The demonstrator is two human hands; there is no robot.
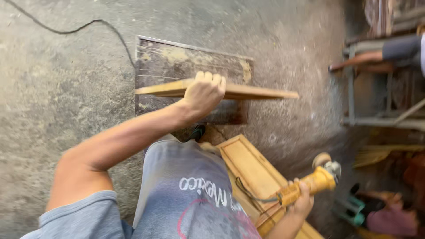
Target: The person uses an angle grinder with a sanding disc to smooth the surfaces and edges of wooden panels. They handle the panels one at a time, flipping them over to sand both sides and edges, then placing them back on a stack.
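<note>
Two hands: both are gripping.
Left hand (204, 94): fingers are curling around the plank (256, 92), lifting it over the dark board (164, 66).
Right hand (302, 202): fingers are wrapping the yellow grinder (310, 185), keeping it away beside the panel (250, 166).

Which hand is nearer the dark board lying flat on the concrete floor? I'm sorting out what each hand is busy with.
Left. The left hand grips a wooden panel held directly over the dark board. The right hand is well off to the side, holding a yellow angle grinder.

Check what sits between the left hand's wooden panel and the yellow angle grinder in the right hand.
Head view: a pale framed wooden panel lies between the held wooden panel and the yellow angle grinder, plus dusty concrete floor.
</note>
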